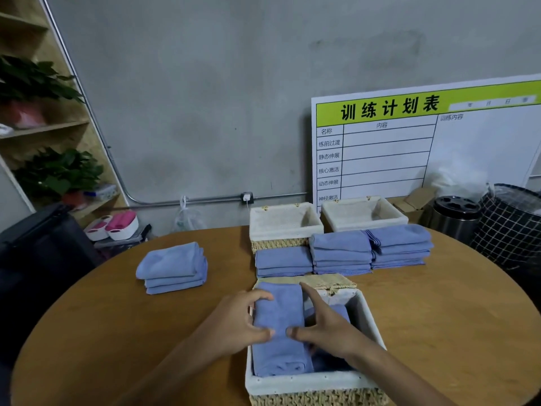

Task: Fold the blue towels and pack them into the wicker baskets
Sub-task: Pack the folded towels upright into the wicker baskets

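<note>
A folded blue towel [279, 326] lies along the left side of the near wicker basket [310, 382], which has a white liner. My left hand [243, 320] holds its left edge, thumb and fingers curled onto it. My right hand [325, 323] holds the right edge, index finger stretched along the cloth, thumb on top. Another blue towel [341, 312] sits in the basket's right side, partly hidden by my right hand. Folded stacks wait on the table: one at the left [172, 268], and three [341, 253] behind the near basket.
Two lined wicker baskets [285, 222] [363, 213] with nothing in them stand at the round wooden table's [117, 332] far edge. A white schedule board [424, 142] leans on the wall. A metal bin [455, 218] and a checked hamper [512, 221] stand at the right.
</note>
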A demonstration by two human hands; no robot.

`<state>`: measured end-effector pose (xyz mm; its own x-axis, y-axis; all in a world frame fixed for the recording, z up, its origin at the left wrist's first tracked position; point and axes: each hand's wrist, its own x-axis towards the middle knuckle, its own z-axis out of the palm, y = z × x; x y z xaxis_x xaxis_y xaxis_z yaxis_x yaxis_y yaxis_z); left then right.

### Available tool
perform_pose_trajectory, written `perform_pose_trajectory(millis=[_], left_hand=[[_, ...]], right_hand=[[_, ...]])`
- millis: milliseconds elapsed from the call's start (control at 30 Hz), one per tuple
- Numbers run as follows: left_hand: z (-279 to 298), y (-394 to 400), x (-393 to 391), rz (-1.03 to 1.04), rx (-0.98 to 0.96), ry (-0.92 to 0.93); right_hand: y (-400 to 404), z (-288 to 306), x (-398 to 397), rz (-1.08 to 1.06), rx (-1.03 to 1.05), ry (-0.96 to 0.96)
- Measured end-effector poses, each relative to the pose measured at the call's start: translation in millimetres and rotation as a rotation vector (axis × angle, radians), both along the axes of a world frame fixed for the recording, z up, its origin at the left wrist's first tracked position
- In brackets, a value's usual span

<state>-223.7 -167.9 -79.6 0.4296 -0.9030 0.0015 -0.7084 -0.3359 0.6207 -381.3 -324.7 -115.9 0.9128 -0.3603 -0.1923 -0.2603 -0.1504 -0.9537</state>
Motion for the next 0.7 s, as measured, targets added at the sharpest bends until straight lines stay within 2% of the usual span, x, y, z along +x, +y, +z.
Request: perform_pose_trajectory(millis=[267,367,433,533,700], left_hand=[[-34.5,-1.2,10.0,-0.074,-0.035,-0.299],[-33.5,0.0,7.9,-0.082,-0.021,-0.413],[-32.0,0.0,5.6,-0.099,-0.023,-0.437],[-30.0,4.5,7.0,-0.126,-0.001,-0.412],[-24.3,16.8,10.6,-0.164,0.207,-0.418]], right_hand=[[1.4,-7.3,1.4,-0.010,-0.465,-0.038],[1.1,2.0,-3.7,-0.051,-0.870,-0.025],[-1.4,2.3,-5.7,-0.017,-1.011,-0.115],[-5.0,-0.7,-5.2,0.107,-1.048,-0.222],[-13.7,-5.4,-2.9,0.181,-0.998,-0.123]])
